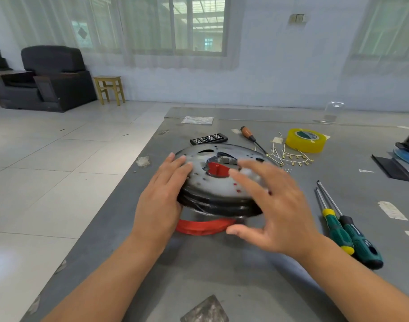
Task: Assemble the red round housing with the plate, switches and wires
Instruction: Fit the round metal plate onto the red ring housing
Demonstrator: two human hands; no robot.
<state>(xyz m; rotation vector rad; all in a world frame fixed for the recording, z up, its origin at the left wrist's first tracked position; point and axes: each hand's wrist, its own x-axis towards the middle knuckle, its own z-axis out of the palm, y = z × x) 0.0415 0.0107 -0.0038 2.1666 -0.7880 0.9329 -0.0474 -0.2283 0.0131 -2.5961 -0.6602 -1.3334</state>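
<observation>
A round grey metal plate (212, 182) lies on top of a coil of black cable (217, 205), tilted up off the table. Through the plate's centre hole shows red plastic (216, 169), and a curved red rim of the housing (206, 225) sticks out below the coil. My left hand (161, 196) rests on the plate's left edge with straight fingers on top. My right hand (268, 205) hovers spread over the plate's right side, blurred, thumb near the red rim. Loose wires with brass terminals (289, 156) lie behind on the right.
Two green-handled screwdrivers (343, 231) lie to the right of my right hand. Further back are a wooden-handled screwdriver (251, 137), a yellow tape roll (305, 140), a black bit case (209, 138) and a black strip (393, 168). The table's left edge runs diagonally beside my left arm.
</observation>
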